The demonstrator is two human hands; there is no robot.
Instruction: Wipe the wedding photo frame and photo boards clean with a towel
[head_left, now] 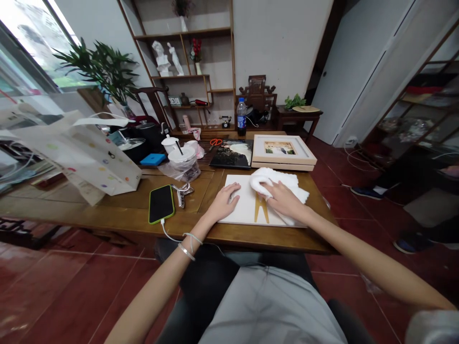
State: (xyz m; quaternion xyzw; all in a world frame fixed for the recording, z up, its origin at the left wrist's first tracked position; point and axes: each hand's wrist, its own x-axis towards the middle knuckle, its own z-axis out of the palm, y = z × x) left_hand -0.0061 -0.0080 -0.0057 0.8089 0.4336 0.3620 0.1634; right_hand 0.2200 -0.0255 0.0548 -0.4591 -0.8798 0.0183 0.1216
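Cloth (291,183) under right hand (285,200), board (244,211) at table (125,216) edge

Home living room, tea-room style. Wooden display shelf (186,62) with white figurines (162,58) and vases, carved chair (257,93), potted palm (103,67) by window, red tile floor (53,286), low wooden surface (118,210) with kettle (145,131), cups, framed photo (283,150).

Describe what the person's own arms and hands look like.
Both forearms are bare, without sleeves or gloves. The left hand has a silver bangle and a pale cord bracelet at its wrist. The right hand and its wrist wear nothing.
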